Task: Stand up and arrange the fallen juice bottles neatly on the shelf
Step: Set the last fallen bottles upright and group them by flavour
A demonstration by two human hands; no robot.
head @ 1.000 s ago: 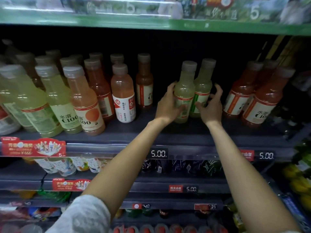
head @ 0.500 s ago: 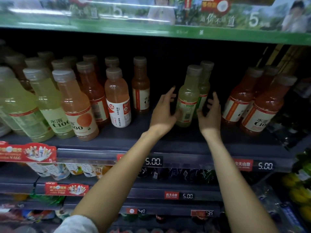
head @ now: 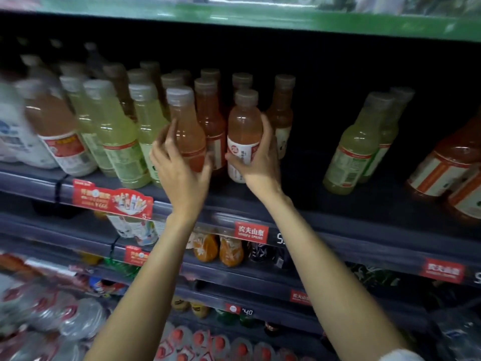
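We are holding an orange bottle [head: 188, 131] with our left hand [head: 182, 165]. Our right hand [head: 260, 157] is gripping a pink bottle [head: 243, 126] on the shelf [head: 338, 204].

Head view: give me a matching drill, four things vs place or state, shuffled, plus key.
Things:
1. left hand
2. right hand
3. pale green bottle pair
4. red promo tag

Places or states:
A. stands alone right of the hands, dark gaps on both sides
B. wrapped round a short orange bottle with a white label
C. clipped to the shelf's front edge
D. fingers on a tall orange bottle

Pairs: 1-D, 2-B, 3-A, 4-C
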